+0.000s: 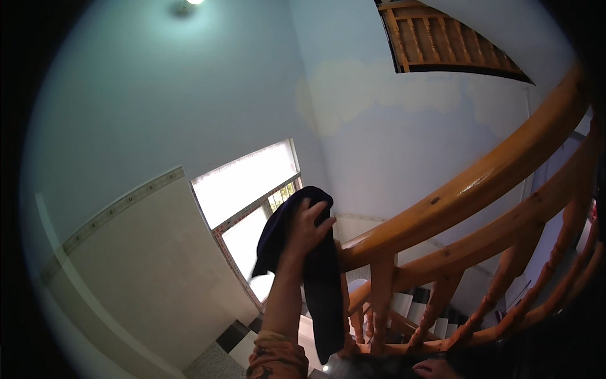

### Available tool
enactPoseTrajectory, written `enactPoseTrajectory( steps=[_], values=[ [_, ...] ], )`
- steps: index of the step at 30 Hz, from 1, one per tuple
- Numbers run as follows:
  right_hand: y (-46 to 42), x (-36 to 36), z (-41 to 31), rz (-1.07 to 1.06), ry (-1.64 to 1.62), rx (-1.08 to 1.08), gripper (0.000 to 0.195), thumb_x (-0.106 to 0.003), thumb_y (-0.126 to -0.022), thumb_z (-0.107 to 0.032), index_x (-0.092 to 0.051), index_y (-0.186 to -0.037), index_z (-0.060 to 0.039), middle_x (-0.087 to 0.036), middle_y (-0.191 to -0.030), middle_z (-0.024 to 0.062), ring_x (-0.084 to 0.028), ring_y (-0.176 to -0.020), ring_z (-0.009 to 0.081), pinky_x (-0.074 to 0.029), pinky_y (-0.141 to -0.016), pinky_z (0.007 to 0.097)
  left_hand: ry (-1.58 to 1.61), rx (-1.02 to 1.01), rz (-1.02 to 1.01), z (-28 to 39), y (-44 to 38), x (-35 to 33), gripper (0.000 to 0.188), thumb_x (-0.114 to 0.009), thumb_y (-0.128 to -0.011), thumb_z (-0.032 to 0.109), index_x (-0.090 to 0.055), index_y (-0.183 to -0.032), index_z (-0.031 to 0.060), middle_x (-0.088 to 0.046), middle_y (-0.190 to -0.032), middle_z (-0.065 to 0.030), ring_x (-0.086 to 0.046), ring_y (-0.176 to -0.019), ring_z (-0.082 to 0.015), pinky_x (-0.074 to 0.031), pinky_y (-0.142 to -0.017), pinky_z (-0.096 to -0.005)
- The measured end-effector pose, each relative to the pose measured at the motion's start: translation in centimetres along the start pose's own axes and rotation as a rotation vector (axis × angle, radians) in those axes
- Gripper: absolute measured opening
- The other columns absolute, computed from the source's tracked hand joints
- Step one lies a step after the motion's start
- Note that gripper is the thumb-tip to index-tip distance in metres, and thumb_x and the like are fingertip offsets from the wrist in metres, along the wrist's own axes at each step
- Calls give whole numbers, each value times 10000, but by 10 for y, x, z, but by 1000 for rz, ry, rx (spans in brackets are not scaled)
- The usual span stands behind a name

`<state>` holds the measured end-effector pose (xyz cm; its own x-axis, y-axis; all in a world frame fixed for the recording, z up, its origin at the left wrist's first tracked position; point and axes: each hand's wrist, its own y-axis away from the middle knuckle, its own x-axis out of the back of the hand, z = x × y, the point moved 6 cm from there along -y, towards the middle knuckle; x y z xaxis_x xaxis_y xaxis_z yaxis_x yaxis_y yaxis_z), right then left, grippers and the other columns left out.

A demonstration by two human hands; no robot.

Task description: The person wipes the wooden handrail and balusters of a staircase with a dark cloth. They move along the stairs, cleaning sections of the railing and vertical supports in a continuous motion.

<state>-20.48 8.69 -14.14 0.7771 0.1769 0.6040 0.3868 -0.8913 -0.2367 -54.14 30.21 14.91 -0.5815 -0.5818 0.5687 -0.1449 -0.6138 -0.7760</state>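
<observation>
My left hand (pixel 310 225) is raised near the middle of the view, its fingers spread against a dark cloth (pixel 324 293). The cloth hangs down on both sides of my wrist, beside the lower end of a thick, varnished wooden handrail (pixel 440 199). Whether my fingers grip the cloth or only lie on it cannot be told. What is under the cloth is hidden. Of my right hand (pixel 433 368) only a small part shows at the bottom edge, below the railing; its fingers and anything in it are hidden.
Below the handrail run a second wooden rail (pixel 473 237) and turned balusters (pixel 492 293). Stairs with black and white steps (pixel 416 312) descend behind them. A bright window (pixel 246 184) is set in the wall at the left. Another wooden balustrade (pixel 435 38) shows at the upper right.
</observation>
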Motion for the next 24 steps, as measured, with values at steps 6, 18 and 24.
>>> enactPoseTrajectory(
  steps=[6, 18, 24],
  values=[
    [-13, -21, 4, -23, -3, 12, 161, -608, -843, -180, -659, -932, -56, -654, -947, 137, -624, -894, 310, -494, -789, 375, -196, 430, -611, -39, -77, -21, 515, -693, -726, 406, -644, -1138, 100, -647, -1005, -159, -621, -953, -294, -473, -886, -370],
    [10, -28, -3, -25, -97, 38, 158, -611, -839, -172, -661, -897, -34, -663, -896, 135, -635, -856, 303, -505, -755, 371, 993, 497, 189, -83, 59, -50, 643, -468, -914, 482, -391, -1333, 1, -489, -1284, -222, -489, -1178, -339, -394, -1003, -444],
    [-25, -30, -30, 0, -49, 109, 165, -601, -857, -170, -658, -897, -20, -658, -891, 138, -631, -838, 307, -505, -742, 385, -179, -222, 457, 13, 109, -68, 307, -614, -793, 95, -609, -1094, 37, -633, -928, -206, -611, -881, -380, -482, -808, -437]
  ],
)
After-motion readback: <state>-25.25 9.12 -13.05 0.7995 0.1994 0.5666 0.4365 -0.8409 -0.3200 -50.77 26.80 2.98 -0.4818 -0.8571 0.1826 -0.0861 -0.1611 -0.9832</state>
